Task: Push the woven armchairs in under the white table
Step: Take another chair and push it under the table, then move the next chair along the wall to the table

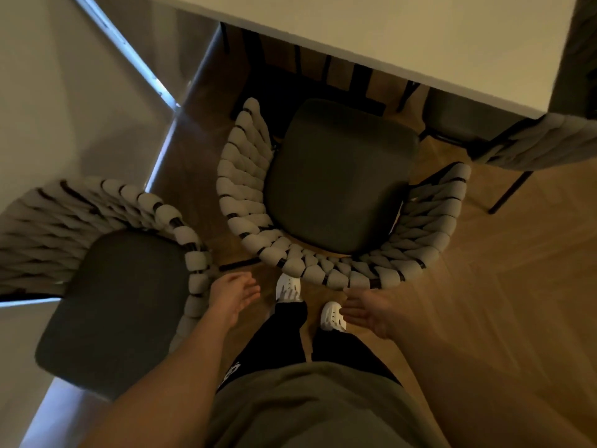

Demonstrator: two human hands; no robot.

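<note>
person stood over own legs, white shoes (332,315) on wood floor (484,286). left hand (234,295) hung free, fingers loosely spread, holding nothing, just beside the arm of the left woven armchair (113,286), which sat turned away and well out from the table. right hand (368,310) was flat, fingers straight and a little apart, at or just short of the curved back of the middle woven armchair (339,189); contact could not be told. that chair's seat front lay near the white table (420,43) edge, not under it. a third woven armchair (533,147) at right sat partly tucked. judged step: pushing the middle chair. next move likely needs both palms on the back rail, driving straight forward.
</note>
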